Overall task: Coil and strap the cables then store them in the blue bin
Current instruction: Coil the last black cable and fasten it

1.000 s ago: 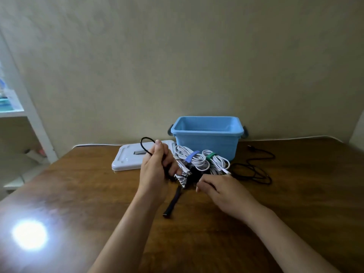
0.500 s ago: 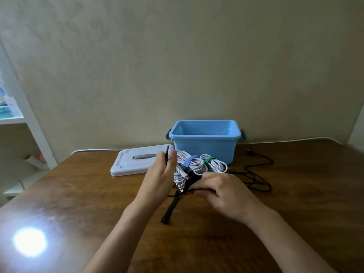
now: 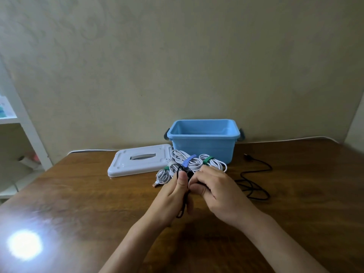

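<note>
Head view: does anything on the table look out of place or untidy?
Mainly the loose black cable: it sprawls uncoiled and unstrapped on the table, right of the hands. The strapped white cable bundles lie in front of the blue bin, not inside it. Its white lid lies beside it.

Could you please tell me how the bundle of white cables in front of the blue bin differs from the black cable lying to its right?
The white coiled cable bundle is wound into tight loops, while the thin black cable sprawls loose across the brown wooden table. The white bundle carries blue and green straps; the black cable shows none. The white bundle sits directly before the blue plastic bin; the black cable lies further right. Both rest on the table, outside the bin.
</note>
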Demonstrator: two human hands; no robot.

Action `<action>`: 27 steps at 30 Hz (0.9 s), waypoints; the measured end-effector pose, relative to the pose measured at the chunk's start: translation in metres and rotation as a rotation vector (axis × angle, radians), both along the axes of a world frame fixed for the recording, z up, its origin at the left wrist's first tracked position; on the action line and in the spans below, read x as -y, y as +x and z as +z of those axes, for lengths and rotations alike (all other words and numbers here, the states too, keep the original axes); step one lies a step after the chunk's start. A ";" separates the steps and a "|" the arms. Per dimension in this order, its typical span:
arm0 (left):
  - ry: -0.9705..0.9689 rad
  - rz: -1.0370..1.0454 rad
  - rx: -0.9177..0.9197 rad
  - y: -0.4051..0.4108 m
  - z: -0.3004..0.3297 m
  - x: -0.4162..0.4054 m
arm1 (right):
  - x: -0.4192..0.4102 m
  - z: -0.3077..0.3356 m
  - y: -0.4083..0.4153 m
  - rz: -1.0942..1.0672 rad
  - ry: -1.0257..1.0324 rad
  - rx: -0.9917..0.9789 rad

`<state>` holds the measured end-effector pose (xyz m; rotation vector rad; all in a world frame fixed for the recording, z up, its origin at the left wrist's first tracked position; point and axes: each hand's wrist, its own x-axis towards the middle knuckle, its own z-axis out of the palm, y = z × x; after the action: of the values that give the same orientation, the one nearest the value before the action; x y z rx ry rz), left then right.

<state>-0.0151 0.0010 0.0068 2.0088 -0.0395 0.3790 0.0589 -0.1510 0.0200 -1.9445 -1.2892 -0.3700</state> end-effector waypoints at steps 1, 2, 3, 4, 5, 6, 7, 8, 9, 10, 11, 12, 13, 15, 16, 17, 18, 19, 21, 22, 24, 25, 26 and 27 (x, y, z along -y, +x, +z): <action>0.000 -0.013 0.008 0.000 -0.001 0.000 | -0.001 0.000 0.000 0.009 -0.028 -0.006; 0.002 -0.018 0.013 0.000 -0.001 0.001 | -0.001 0.000 -0.001 0.010 -0.040 -0.011; 0.002 -0.015 0.012 0.000 -0.001 0.001 | 0.000 0.001 -0.002 0.004 -0.030 -0.012; 0.006 -0.008 0.007 -0.001 -0.001 0.001 | 0.001 0.001 -0.003 -0.016 -0.005 0.003; 0.011 0.000 0.001 -0.001 0.000 0.000 | 0.002 0.002 -0.003 -0.049 0.022 0.035; 0.020 0.009 0.002 -0.001 0.001 0.001 | 0.003 0.002 -0.003 -0.092 0.043 0.075; 0.030 0.023 0.005 -0.001 0.001 0.001 | 0.003 0.003 -0.003 -0.135 0.058 0.109; 0.038 0.045 0.010 0.000 0.001 0.001 | 0.004 0.003 -0.002 -0.171 0.068 0.130; 0.041 0.065 0.016 0.001 0.000 0.001 | 0.005 0.003 -0.001 -0.196 0.071 0.135; 0.040 0.077 0.023 0.002 0.000 0.001 | 0.005 0.004 0.000 -0.206 0.069 0.130; 0.040 0.085 0.033 0.002 0.000 0.001 | 0.006 0.005 0.001 -0.199 0.066 0.114; 0.046 0.100 0.037 0.003 -0.001 -0.001 | 0.008 0.006 0.003 -0.178 0.058 0.083; 0.058 0.123 0.041 0.004 -0.001 -0.003 | 0.010 0.007 0.005 -0.146 0.047 0.041; 0.090 0.193 0.038 0.005 -0.002 -0.007 | 0.012 0.008 0.008 -0.084 0.006 -0.037; 0.101 0.219 0.036 0.005 -0.002 -0.009 | 0.012 0.008 0.009 -0.059 -0.016 -0.060; 0.110 0.228 0.040 0.006 -0.002 -0.011 | 0.012 0.007 0.009 -0.038 -0.032 -0.080; 0.118 0.226 0.044 0.006 -0.002 -0.012 | 0.012 0.007 0.009 -0.021 -0.039 -0.102; 0.128 0.223 0.050 0.006 -0.002 -0.013 | 0.011 0.006 0.008 -0.008 -0.040 -0.123; 0.133 0.190 0.058 0.005 -0.003 -0.012 | 0.010 0.007 0.006 0.005 -0.029 -0.143; 0.118 0.165 0.064 0.004 -0.003 -0.010 | 0.010 0.007 0.005 0.008 -0.021 -0.144; 0.090 0.133 0.084 0.002 -0.001 -0.008 | 0.009 0.008 0.003 0.007 0.006 -0.135; 0.090 0.132 0.100 0.002 -0.001 -0.008 | 0.009 0.008 0.002 0.007 0.031 -0.132; 0.100 0.133 0.118 0.001 0.000 -0.008 | 0.008 0.008 0.001 0.006 0.061 -0.123; 0.119 0.129 0.132 0.001 0.001 -0.007 | 0.008 0.008 0.000 -0.003 0.090 -0.108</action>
<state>-0.0144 0.0082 0.0075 2.1069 -0.0147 0.6044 0.0592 -0.1594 0.0284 -1.8655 -1.1808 -0.3152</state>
